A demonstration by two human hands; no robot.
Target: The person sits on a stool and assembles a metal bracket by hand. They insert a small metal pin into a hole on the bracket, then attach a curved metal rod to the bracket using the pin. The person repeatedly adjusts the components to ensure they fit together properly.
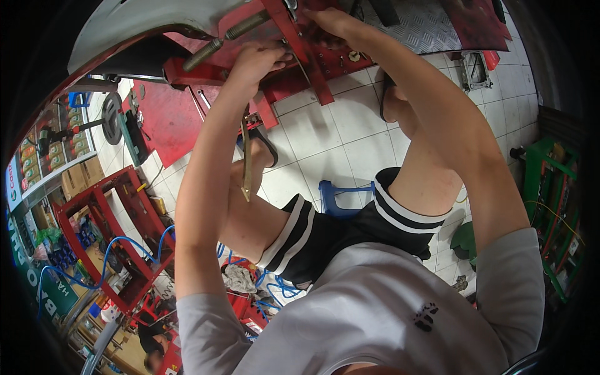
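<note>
Both hands (left, right) grip red, bolt-studded metal frame.

White tiled floor, blue stool, red metal rack.

A blue plastic stool is sitting on the white tiled floor. Blue air hoses are trailing past a red rack.

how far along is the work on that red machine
Done: cannot tell; nothing shows a finished step. In hand: both hands are up on the red machine frame, the left hand gripping by the springs, the right hand at the top of the slanted red bar. Left: bolts lie loose on the red plate and a wrench rests on the floor, so likely more fitting.
</note>
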